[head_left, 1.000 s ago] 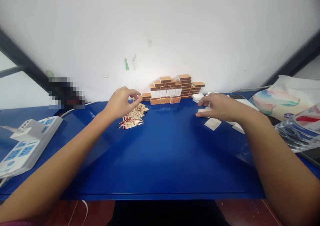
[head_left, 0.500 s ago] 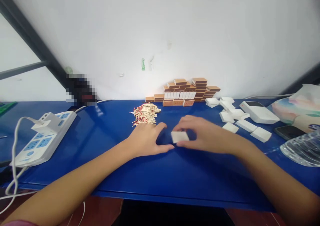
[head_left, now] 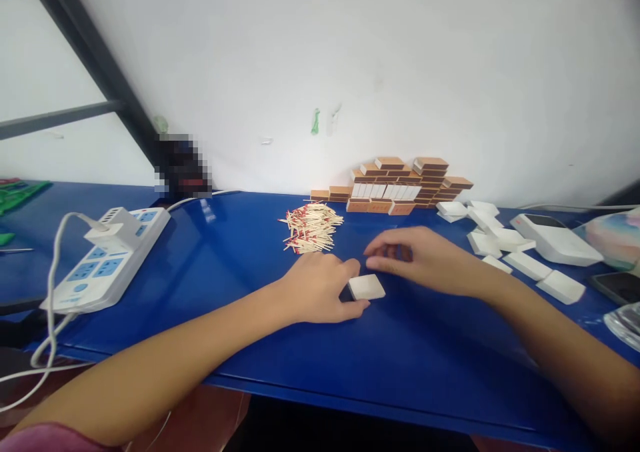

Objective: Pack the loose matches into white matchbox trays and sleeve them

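My left hand (head_left: 320,292) rests on the blue table (head_left: 250,345) and pinches a small white matchbox tray (head_left: 367,287) between thumb and fingers. My right hand (head_left: 420,259) hovers just behind and right of that tray, fingers loosely stretched out, holding nothing. A heap of red-tipped matches (head_left: 311,227) lies just beyond my left hand. A stack of brown matchbox sleeves (head_left: 400,185) stands against the wall. Several loose white trays (head_left: 500,242) lie to the right of my right hand.
A white power strip (head_left: 107,262) with a plugged cable lies at the left. A white device (head_left: 555,239), a dark phone (head_left: 620,285) and plastic bags sit at the far right. A dark metal frame bar (head_left: 95,65) leans along the wall at left.
Both hands came back from the far pile and boxes to the table's middle. The white tray passed from my right hand to my left; the right hand lifted off it. The view shifted left.
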The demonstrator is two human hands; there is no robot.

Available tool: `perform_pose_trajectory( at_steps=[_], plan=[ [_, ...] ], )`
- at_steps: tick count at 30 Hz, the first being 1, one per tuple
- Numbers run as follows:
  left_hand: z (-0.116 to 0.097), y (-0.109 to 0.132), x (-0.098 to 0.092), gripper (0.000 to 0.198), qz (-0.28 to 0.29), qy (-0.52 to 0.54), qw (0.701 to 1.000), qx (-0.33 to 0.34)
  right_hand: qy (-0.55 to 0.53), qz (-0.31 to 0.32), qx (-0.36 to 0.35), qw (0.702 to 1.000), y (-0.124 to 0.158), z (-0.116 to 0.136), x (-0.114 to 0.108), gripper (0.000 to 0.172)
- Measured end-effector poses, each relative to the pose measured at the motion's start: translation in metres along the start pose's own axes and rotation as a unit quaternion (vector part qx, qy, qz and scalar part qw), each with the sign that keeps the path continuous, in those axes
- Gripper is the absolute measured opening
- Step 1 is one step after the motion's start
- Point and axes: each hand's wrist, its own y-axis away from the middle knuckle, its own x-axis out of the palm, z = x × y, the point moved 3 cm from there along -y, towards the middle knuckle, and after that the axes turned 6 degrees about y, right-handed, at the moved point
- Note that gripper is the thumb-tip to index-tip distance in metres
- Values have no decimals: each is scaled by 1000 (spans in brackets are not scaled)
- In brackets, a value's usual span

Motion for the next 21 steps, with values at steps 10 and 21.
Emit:
perform_pose_trajectory(
  at_steps=[10,21],
  plan=[
    [-22,12,21,42,31,60,985,156,75,-81,-79,991,-66,38,38,8],
    [-18,9,20,45,13,26,985,168,123,-15,-96,988,-82,47,53,15]
  ],
)
